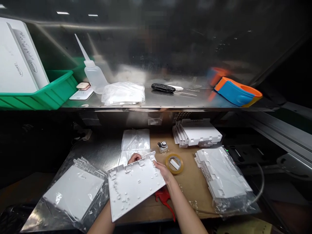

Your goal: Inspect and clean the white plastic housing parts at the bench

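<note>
A white plastic cover [136, 188], with small posts and clips on its inner face, is tilted over the near part of the bench. My right hand [163, 170] grips its right edge, thumb near the upper corner. My left hand [135, 158] shows past the upper edge with its fingers curled against it; the palm and wrist are hidden behind the cover. Just beyond my left hand lies a clear plastic bag [135, 139]. A roll of clear tape [174, 163] rests right of my right hand, and a red tool [163, 196] lies partly under that wrist.
Bagged white covers lie at left [75, 191] and right [226, 172]. A stack of white covers [201, 131] and a small glass jar [162, 147] stand behind. The shelf [156, 103] holds a green bin [53, 92], squeeze bottle [95, 76], black-handled tool [163, 87] and blue-orange tape dispenser [234, 92].
</note>
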{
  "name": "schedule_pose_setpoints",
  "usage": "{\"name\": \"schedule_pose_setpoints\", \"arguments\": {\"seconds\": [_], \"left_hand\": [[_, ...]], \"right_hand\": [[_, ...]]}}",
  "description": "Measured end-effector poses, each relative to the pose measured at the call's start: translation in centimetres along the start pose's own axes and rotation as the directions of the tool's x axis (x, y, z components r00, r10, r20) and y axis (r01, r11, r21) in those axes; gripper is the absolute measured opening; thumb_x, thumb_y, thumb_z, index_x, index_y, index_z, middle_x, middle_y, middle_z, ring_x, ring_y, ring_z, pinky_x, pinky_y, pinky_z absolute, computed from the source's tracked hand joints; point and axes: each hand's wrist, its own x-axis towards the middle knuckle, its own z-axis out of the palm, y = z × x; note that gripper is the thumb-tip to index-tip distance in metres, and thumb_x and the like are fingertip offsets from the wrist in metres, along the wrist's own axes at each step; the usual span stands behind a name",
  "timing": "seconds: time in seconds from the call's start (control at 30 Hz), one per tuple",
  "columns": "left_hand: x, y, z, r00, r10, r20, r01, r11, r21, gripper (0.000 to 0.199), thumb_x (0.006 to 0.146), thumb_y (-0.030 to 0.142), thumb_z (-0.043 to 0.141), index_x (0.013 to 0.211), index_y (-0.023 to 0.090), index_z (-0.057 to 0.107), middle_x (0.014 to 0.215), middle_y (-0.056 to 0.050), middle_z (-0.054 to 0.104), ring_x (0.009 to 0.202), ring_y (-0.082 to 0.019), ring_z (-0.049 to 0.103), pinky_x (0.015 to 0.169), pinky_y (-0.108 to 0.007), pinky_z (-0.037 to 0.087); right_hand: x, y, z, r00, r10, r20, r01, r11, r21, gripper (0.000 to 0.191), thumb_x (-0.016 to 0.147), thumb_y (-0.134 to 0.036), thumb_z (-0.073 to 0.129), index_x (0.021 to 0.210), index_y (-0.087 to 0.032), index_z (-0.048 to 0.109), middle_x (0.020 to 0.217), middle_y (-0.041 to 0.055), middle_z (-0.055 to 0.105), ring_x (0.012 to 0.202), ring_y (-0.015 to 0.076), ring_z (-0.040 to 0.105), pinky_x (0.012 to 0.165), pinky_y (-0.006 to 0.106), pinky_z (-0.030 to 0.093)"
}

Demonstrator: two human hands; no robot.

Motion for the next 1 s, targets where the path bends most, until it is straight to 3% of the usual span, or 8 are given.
{"name": "schedule_pose_setpoints", "arguments": {"seconds": [0.2,0.4,0.5,0.57,0.67,0.77,0.9,1.0], "left_hand": [[1.2,-0.7,-2.8,0.997,0.031,-0.074,-0.011,0.966,0.259,0.023,0.087,0.04,0.071,0.094,0.019,0.07,0.13,-0.009,0.06,0.113,-0.028,0.054,0.103,-0.049,0.042],[3.1,-0.1,-2.9,0.996,0.035,-0.085,0.003,0.91,0.414,0.024,0.095,0.031,0.061,0.115,0.021,0.07,0.126,-0.008,0.068,0.116,-0.027,0.06,0.104,-0.048,0.044],[3.8,1.2,-2.8,1.0,0.009,-0.018,-0.001,0.9,0.435,0.049,0.086,0.009,0.055,0.128,0.028,0.07,0.145,-0.004,0.062,0.104,-0.024,0.068,0.094,-0.039,0.051],[4.3,1.9,-2.9,0.998,-0.014,0.055,-0.011,0.9,0.436,0.064,0.077,0.002,0.053,0.128,0.035,0.072,0.151,0.001,0.058,0.099,-0.022,0.071,0.09,-0.034,0.053],[5.0,2.5,-2.9,0.988,-0.043,0.15,-0.025,0.907,0.421,0.056,0.073,0.0,0.054,0.105,0.037,0.082,0.148,0.006,0.061,0.111,-0.024,0.071,0.098,-0.034,0.052],[5.8,2.6,-2.3,0.983,-0.056,0.175,-0.019,0.917,0.399,0.042,0.077,0.002,0.059,0.097,0.031,0.082,0.146,0.0,0.063,0.118,-0.027,0.068,0.106,-0.04,0.049],[6.3,2.8,-0.6,0.985,-0.014,0.17,-0.046,0.938,0.343,0.042,0.085,0.015,0.072,0.126,0.021,0.069,0.142,-0.012,0.064,0.123,-0.027,0.064,0.104,-0.048,0.051],[6.1,3.1,0.7,0.989,0.033,0.144,-0.077,0.947,0.312,0.052,0.082,0.014,0.073,0.134,0.02,0.064,0.134,-0.013,0.068,0.093,-0.02,0.072,0.081,-0.038,0.061]], "right_hand": [[-2.2,0.1,-1.7,0.997,-0.016,-0.073,0.02,0.999,0.049,0.05,0.072,-0.061,0.081,0.098,-0.019,0.075,0.095,0.0086,0.079,0.103,0.0323,0.073,0.089,0.046,0.055],[-4.3,0.5,-1.6,0.985,-0.066,-0.158,0.078,0.995,0.067,0.058,0.068,-0.063,0.082,0.105,-0.017,0.075,0.099,0.0125,0.079,0.109,0.0363,0.071,0.091,0.052,0.057],[-7.1,-0.2,-2.2,0.951,-0.157,-0.265,0.183,0.98,0.075,0.07,0.069,-0.068,0.078,0.12,-0.021,0.071,0.11,0.0117,0.078,0.117,0.0351,0.069,0.093,0.051,0.057],[-9.4,-0.8,-2.6,0.869,-0.258,-0.422,0.303,0.952,0.042,0.073,0.073,-0.067,0.076,0.131,-0.025,0.065,0.119,0.0095,0.076,0.121,0.0318,0.066,0.097,0.047,0.056],[-12.6,-1.4,-2.1,0.619,-0.461,-0.636,0.445,0.873,-0.199,0.073,0.078,-0.064,0.075,0.136,-0.024,0.06,0.122,0.0096,0.075,0.118,0.0296,0.067,0.098,0.042,0.055],[-14.0,-0.5,-0.4,0.496,-0.612,-0.616,0.437,0.789,-0.432,0.073,0.08,-0.068,0.071,0.134,-0.02,0.061,0.124,0.0132,0.073,0.116,0.0306,0.067,0.101,0.041,0.053],[-13.2,2.5,1.4,0.54,-0.664,-0.518,0.44,0.747,-0.499,0.076,0.086,-0.07,0.064,0.143,-0.021,0.053,0.143,0.0166,0.062,0.131,0.0319,0.058,0.111,0.041,0.046],[-12.5,4.7,1.3,0.592,-0.672,-0.445,0.401,0.724,-0.561,0.075,0.087,-0.072,0.061,0.143,-0.022,0.054,0.145,0.0177,0.061,0.137,0.0336,0.053,0.115,0.043,0.041]]}}
